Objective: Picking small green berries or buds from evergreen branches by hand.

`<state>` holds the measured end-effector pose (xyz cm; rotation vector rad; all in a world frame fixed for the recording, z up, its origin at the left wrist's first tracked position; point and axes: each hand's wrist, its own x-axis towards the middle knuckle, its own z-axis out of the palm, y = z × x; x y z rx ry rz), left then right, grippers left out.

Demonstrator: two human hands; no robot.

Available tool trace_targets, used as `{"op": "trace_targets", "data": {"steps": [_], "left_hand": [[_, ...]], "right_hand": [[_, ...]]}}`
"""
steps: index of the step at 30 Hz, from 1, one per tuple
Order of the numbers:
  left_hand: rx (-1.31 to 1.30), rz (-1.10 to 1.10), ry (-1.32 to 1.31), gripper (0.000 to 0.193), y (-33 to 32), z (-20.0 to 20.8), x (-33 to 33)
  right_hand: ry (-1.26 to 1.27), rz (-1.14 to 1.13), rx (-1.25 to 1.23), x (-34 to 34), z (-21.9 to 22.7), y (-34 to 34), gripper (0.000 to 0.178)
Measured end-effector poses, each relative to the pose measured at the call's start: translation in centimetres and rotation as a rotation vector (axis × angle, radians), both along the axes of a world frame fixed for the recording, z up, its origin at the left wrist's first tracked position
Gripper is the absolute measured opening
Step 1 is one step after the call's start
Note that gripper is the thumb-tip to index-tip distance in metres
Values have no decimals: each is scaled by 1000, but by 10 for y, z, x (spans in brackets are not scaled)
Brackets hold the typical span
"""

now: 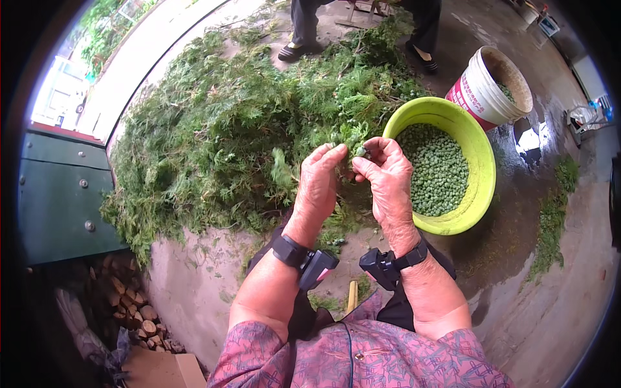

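In front of me, above the edge of a big heap of cut evergreen branches, both hands are raised close together. My left hand is closed on a leafy evergreen sprig. The thumb and fingers of my right hand pinch a small green cone at the sprig; whether it is still attached is hard to see. Just right of my right hand stands a lime-green basin, partly filled with many loose green cones.
A white and red bucket with green pieces inside stands behind the basin. Across the heap are another person's legs. A dark green metal panel, stacked firewood and cardboard lie left. Wet concrete is right.
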<state>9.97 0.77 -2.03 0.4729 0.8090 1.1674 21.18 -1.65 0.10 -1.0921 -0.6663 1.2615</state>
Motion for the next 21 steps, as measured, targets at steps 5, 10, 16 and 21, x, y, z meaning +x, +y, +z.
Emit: {"op": "trace_targets", "data": {"steps": [5, 10, 16, 21], "left_hand": [[-96, -99, -96, 13, 1, -7, -6], [-3, -49, -111, 15, -4, 4, -13], [28, -113, -8, 18, -6, 23, -21], [12, -16, 39, 12, -5, 27, -23]], "right_hand": [[-57, 111, 37, -2, 5, 4, 28], [-127, 178, 31, -2, 8, 5, 24], [37, 146, 90, -4, 3, 7, 22], [-15, 169, 94, -7, 4, 6, 23]]}}
